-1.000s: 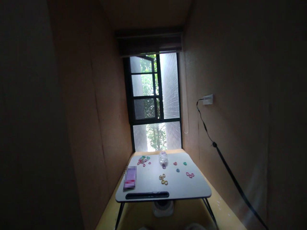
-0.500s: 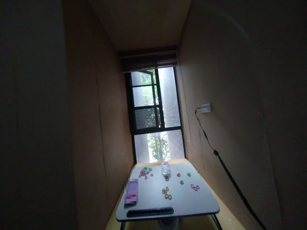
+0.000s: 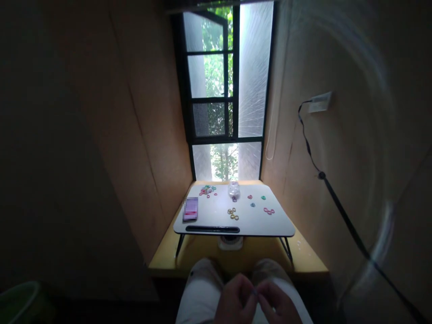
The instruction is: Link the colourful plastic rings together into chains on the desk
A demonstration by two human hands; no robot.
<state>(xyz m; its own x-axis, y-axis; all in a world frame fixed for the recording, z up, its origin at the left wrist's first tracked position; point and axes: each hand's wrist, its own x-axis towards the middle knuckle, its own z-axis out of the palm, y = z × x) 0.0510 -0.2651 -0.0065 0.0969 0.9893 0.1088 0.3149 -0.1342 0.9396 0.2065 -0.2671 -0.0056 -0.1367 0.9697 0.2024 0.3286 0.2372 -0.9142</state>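
Pale trousers (image 3: 195, 297) fill the bottom of my head view, and above them the bare left hand (image 3: 238, 299) and the bare right hand (image 3: 277, 302) meet fingertip to fingertip. From my distant seat I see both with fingers curled in and almost no gap at the tips, pinching a small bluish piece (image 3: 254, 292) between them; it is mostly hidden, so I cannot tell its shape. I judge it very light and probably smooth, perhaps springy like plastic, so I'd favour a gentle pinch at opposite edges over a squeeze that could make it slip. Well beyond, on the low white round-cornered counter (image 3: 263, 225), I make out small yellow rings (image 3: 231, 212), small pink rings (image 3: 269, 211) to their right, and a clear rounded plastic container (image 3: 234, 191) farther back.
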